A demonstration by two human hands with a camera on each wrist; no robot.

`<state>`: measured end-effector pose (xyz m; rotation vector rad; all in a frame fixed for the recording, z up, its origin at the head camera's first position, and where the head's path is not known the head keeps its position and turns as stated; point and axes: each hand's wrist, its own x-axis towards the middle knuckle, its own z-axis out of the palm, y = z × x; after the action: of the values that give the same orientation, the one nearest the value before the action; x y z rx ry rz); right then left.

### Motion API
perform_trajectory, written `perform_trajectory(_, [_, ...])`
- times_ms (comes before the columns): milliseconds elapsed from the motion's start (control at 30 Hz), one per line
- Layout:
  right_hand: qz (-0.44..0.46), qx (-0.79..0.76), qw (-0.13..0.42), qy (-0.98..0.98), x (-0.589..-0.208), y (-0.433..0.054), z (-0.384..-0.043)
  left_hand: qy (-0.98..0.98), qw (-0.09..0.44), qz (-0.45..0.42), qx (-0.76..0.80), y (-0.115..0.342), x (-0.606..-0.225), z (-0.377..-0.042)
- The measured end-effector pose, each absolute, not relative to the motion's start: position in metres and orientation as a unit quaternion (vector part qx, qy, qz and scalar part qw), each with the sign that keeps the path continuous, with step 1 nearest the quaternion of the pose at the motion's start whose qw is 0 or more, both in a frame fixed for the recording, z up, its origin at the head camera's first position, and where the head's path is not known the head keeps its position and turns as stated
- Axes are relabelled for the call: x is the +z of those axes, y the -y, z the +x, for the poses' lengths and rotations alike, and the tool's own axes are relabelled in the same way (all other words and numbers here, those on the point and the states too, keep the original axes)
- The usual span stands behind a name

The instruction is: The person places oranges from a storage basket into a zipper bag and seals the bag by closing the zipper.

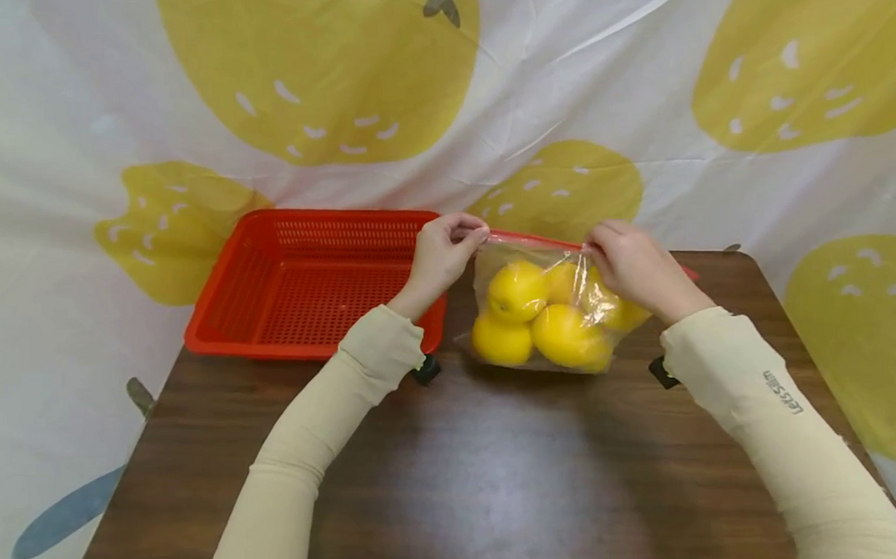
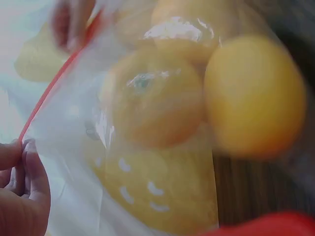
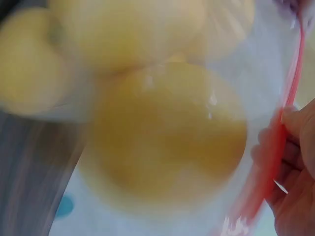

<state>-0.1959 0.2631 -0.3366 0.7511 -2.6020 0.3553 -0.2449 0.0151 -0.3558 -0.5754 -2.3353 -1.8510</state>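
Observation:
A clear zip bag with a red zip strip along its top holds several round yellow fruits. My left hand pinches the strip's left end between thumb and fingers, as the left wrist view also shows at the red edge. Farther right along the strip, my right hand grips it between thumb and fingers; the red end sticks out beyond that hand. Through the film in the right wrist view, one fruit looks large and blurred. Whether the bag's bottom touches the table cannot be told.
Left of the bag, a red plastic basket with slotted walls stands on the brown wooden table. A white cloth with yellow fruit prints hangs behind the table.

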Motion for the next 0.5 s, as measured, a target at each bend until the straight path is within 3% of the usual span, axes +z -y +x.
perform_trajectory(233, [0.264, 0.103, 0.273, 0.919, -0.348, -0.316, -0.188, 0.761, 0.035, -0.175, -0.623, 0.0, -0.358, -0.25])
perform_trajectory(500, [0.25, 0.07, 0.284, 0.923, -0.35, -0.342, -0.179, 0.789, 0.053, -0.157, -0.592, 0.009, -0.36, -0.26])
